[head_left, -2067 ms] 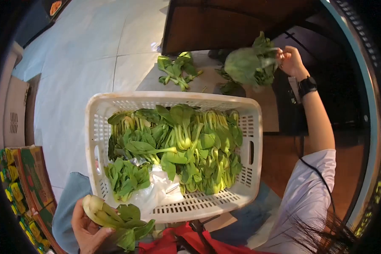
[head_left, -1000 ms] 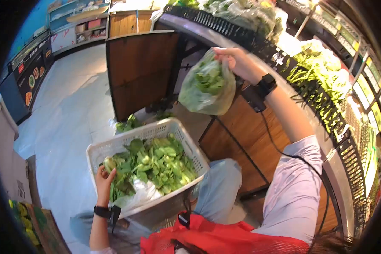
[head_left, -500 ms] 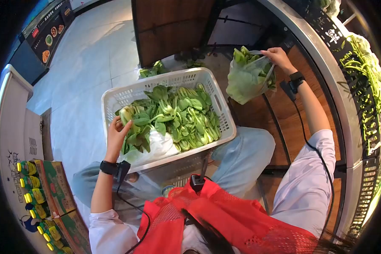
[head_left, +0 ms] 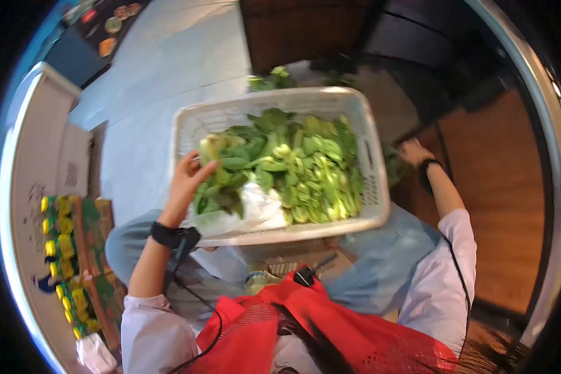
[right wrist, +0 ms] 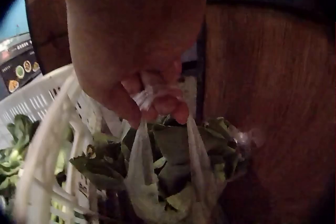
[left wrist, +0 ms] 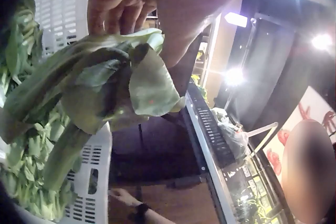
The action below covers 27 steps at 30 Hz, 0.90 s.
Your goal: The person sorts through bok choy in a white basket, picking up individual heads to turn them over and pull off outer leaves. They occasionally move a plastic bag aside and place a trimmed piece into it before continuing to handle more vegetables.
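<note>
My left hand (head_left: 190,181) grips a bunch of leafy greens (head_left: 213,149) by its pale base, over the left part of a white basket (head_left: 373,162) full of similar greens (head_left: 318,168). In the left wrist view the leaves (left wrist: 100,82) hang below my left hand (left wrist: 126,3). Right of the basket, my right hand (head_left: 416,153) is low; in the right wrist view my right hand (right wrist: 136,50) holds the gathered handles of a clear plastic bag (right wrist: 142,166) with leafy greens (right wrist: 173,150) inside. A white plastic bag (head_left: 262,206) lies in the basket's front.
Loose greens (head_left: 273,80) lie on the floor behind the basket. Brown panels (head_left: 492,193) stand at the right. Boxes with yellow-capped bottles (head_left: 65,249) are at the far left beside a white cabinet (head_left: 34,149). My knees flank the basket's front.
My right hand has lowered the bag of greens from in front of the panels to beside the basket's right side. My left hand still grips its bunch over the basket. The head view has shifted.
</note>
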### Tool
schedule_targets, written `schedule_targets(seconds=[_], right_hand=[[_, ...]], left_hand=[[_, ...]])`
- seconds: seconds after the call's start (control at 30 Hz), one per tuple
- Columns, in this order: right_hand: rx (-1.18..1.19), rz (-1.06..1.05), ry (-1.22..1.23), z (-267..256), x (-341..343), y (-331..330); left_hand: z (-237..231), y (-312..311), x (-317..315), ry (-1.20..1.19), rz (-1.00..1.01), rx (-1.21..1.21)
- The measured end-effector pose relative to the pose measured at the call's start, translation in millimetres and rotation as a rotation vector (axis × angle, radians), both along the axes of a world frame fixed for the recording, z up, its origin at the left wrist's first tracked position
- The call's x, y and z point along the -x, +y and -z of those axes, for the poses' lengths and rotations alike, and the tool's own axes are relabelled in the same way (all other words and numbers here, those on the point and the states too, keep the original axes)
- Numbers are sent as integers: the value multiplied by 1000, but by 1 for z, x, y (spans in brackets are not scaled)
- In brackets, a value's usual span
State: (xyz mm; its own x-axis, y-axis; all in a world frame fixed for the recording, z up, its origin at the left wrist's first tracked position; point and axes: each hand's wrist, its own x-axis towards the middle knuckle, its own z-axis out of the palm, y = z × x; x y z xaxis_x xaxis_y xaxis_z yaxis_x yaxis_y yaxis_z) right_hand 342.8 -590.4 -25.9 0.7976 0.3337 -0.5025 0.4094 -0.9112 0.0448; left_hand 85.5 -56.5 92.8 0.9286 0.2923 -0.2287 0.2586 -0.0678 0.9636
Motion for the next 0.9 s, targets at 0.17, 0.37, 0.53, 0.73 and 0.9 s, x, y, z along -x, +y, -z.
schedule_targets(seconds=[0.17,0.37,0.53,0.73,0.9], right_hand=[[153,-75,253,104,1,8],[-73,53,-90,43,12,18],[-443,-7,-264,-123,57,109],[-1371,373,740,-215,229,254],[-1301,-254,279,-210,251,289]], left_hand=[[-20,-11,-1,-63,146,44],[-31,-26,10,-375,247,-67],[-57,-33,31,-523,302,-404],[-63,-41,47,-1013,335,-1045],[-64,-39,59,-1077,225,-1407]])
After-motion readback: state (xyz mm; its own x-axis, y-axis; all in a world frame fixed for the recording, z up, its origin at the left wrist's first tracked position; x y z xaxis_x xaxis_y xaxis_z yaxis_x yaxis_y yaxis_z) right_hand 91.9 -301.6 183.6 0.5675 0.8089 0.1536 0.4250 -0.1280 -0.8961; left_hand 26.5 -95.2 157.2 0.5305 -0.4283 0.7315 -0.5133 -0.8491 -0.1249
